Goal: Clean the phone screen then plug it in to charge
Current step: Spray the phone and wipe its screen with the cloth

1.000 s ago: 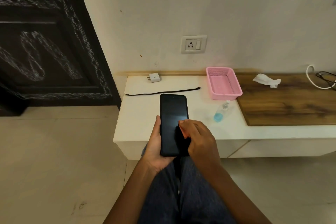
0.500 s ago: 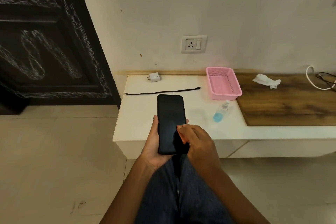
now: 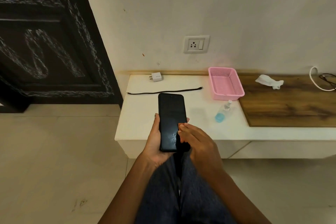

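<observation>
Phone point(image 3: 171, 120) gripped in my left hand point(image 3: 154, 143), my right fingers point(image 3: 182, 129) loosely curled on its screen, cable point(image 3: 164, 91), basket point(image 3: 225, 85), spray bottle point(image 3: 222, 112) beyond, bare counter point(image 3: 138, 114) left.

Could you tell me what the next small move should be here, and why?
Probably reach the right hand to the white tissue on the wooden board: droplets bead on the phone screen, the left hand holds it, and bare fingertips cannot dry them.

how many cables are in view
3: a straight black cable on the white shelf behind the black phone, plus a white cable loop and a thin black wire at the right edge, both cut off by the frame.
</observation>
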The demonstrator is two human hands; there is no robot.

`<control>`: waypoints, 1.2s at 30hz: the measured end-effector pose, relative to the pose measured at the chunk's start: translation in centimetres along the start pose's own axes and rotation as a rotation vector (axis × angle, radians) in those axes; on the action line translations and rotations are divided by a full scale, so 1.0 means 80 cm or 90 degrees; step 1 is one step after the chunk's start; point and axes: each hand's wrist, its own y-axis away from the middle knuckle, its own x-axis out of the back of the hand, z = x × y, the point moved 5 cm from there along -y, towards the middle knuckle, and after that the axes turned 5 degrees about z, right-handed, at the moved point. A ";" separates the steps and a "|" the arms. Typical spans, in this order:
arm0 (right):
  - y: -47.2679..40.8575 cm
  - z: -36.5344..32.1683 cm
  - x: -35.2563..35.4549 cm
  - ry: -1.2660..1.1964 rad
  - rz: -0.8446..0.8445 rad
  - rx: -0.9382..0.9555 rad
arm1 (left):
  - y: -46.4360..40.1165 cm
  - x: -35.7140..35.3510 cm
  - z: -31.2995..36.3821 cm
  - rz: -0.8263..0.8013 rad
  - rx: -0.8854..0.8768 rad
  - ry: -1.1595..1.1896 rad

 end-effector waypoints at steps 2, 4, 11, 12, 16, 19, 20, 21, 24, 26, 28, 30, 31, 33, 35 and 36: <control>-0.013 0.007 0.004 0.002 0.008 -0.012 | -0.002 -0.002 -0.001 0.007 -0.008 0.001; -0.026 0.015 0.007 -0.009 0.000 -0.036 | -0.003 -0.004 0.000 0.015 -0.017 -0.009; -0.005 0.006 0.000 -0.004 0.000 -0.001 | -0.005 0.001 0.005 0.010 -0.006 -0.015; 0.003 0.004 -0.001 -0.001 -0.010 0.002 | -0.006 0.004 0.004 0.011 -0.006 -0.018; 0.002 0.005 0.003 0.014 -0.004 0.024 | -0.004 0.006 0.000 0.014 -0.018 -0.019; -0.013 0.014 0.006 0.013 0.007 0.011 | -0.003 -0.001 -0.002 0.009 -0.013 0.000; -0.015 0.016 0.005 0.009 0.001 0.002 | -0.003 -0.001 -0.001 0.012 -0.015 0.003; -0.016 0.016 0.005 0.007 -0.005 -0.004 | -0.004 -0.002 0.001 0.014 -0.016 -0.001; -0.004 0.009 0.002 0.013 -0.006 0.007 | -0.005 0.001 0.003 0.021 -0.013 -0.007; 0.009 0.004 0.000 0.010 -0.008 0.003 | -0.007 0.006 0.006 0.027 -0.024 0.009; 0.021 0.001 -0.002 0.004 -0.020 -0.007 | -0.009 0.009 0.008 0.033 -0.045 0.018; 0.026 -0.003 -0.001 0.006 -0.018 -0.012 | -0.010 0.009 0.008 0.039 -0.054 0.036; 0.025 -0.005 0.000 0.009 -0.010 -0.014 | -0.010 0.009 0.008 0.037 -0.058 0.048; 0.021 -0.010 0.002 0.011 0.017 -0.022 | -0.012 0.005 0.010 0.030 -0.073 0.069; 0.018 -0.017 -0.001 0.000 0.042 -0.031 | -0.014 -0.001 0.011 0.018 -0.081 0.083; 0.017 -0.021 -0.004 -0.011 0.046 -0.036 | -0.014 -0.004 0.011 0.010 -0.079 0.087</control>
